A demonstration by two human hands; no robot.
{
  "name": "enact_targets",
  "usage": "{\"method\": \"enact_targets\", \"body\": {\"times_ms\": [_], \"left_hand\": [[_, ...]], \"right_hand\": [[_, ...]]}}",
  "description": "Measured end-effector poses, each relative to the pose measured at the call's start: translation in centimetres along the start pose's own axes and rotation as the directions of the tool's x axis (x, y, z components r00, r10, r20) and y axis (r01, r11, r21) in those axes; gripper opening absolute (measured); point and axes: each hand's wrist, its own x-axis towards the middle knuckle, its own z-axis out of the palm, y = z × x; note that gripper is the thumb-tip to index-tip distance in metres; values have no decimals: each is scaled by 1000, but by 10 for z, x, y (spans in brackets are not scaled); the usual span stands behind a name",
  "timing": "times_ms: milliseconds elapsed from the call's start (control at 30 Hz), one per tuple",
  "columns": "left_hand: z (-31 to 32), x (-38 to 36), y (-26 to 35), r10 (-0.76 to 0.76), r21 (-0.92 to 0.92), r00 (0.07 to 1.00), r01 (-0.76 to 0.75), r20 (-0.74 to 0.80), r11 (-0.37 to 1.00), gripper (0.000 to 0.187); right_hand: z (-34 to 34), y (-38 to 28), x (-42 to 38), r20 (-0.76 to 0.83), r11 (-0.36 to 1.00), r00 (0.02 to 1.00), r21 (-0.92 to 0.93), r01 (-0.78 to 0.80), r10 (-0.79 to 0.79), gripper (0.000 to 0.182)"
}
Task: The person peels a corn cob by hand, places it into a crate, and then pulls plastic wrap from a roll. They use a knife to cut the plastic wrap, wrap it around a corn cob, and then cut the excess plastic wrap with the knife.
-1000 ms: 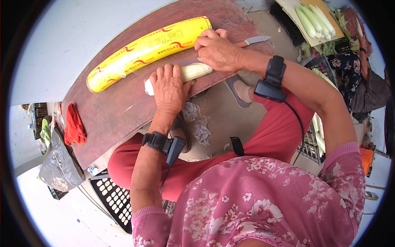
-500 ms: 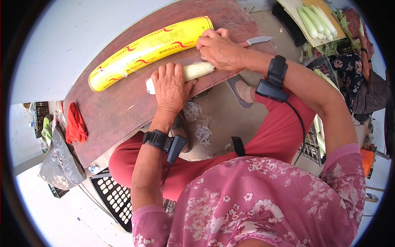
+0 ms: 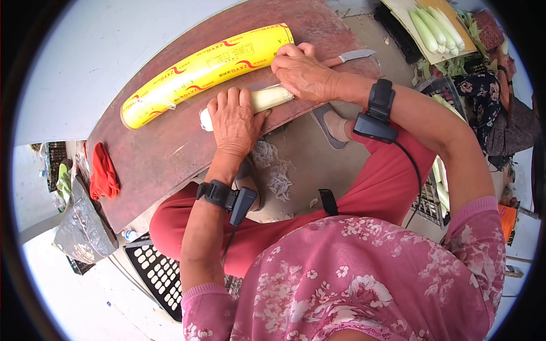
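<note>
My left hand (image 3: pixel 233 119) lies over a long, pale vegetable (image 3: pixel 270 99) with its fingers curled round it, pressing it to the table. The vegetable's exact kind I cannot make out; its left end is white and shiny, as if covered with clear film. At its right end is my right hand (image 3: pixel 304 74), fingers bent, with whatever they pinch hidden. Just behind both hands a yellow roll of cling film (image 3: pixel 210 68) with red print lies across the table. A knife (image 3: pixel 357 55) with a brownish handle rests beyond my right hand.
The reddish-brown wooden table (image 3: pixel 153 165) carries a red cloth (image 3: pixel 104 171) at its left end. Pale green stalks (image 3: pixel 437 29) lie on a board at upper right, near another person's arm (image 3: pixel 506 79). Below are a black crate (image 3: pixel 159 278) and crumpled film scraps (image 3: pixel 280 183).
Both hands and the vegetable have shifted very slightly left. The yellow roll has turned a little, so its print sits differently. The grip of my left hand looks the same.
</note>
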Motion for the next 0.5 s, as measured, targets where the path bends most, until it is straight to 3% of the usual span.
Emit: {"method": "enact_targets", "body": {"times_ms": [367, 500], "left_hand": [[-6, 1, 2, 15, 19, 1000, -15, 19, 1000, 56], [-12, 5, 1, 10, 15, 995, -12, 102, 1000, 55]], "right_hand": [[-7, 0, 8, 150, 991, 989, -130, 31, -12, 14], [-9, 0, 6, 151, 989, 987, -127, 76, -56, 14]]}}
